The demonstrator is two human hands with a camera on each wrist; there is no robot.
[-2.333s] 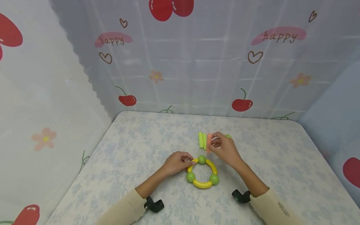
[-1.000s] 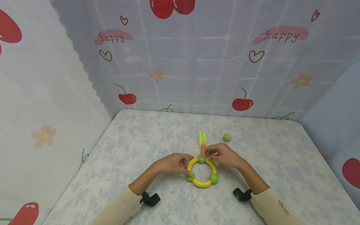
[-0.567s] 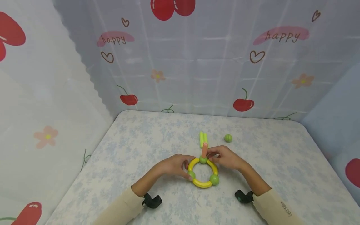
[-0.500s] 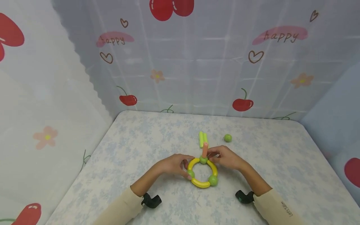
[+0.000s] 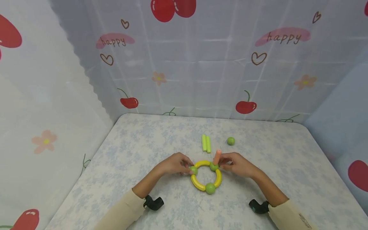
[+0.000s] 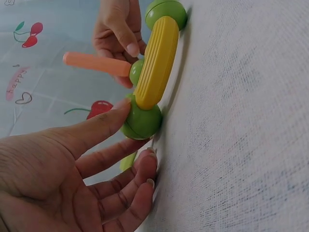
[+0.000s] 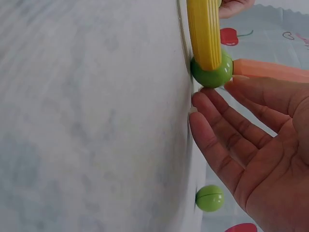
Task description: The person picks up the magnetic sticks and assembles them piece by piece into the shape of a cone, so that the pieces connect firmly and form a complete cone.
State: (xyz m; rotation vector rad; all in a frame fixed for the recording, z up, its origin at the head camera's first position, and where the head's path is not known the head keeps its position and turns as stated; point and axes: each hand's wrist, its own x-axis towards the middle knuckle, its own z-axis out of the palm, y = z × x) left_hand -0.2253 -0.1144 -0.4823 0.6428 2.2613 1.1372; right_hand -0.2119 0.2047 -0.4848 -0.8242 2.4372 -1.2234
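A ring of curved yellow rods joined by green balls lies on the table. My left hand pinches the green ball at the ring's left between thumb and index finger; its other fingers curl beside it. From the green ball at the upper right, an orange stick stands up, leaning slightly right. My right hand has thumb and fingertips at that ball, by the stick's foot. A third green ball sits at the ring's near side, untouched.
Two light green sticks lie side by side behind the ring. A loose green ball rests to their right. The patterned table ends at a curtain with cherry prints.
My right hand brought the orange stick from the back onto the ring's top ball and let the stick go. The ring has since turned clockwise, with both hands at its balls.
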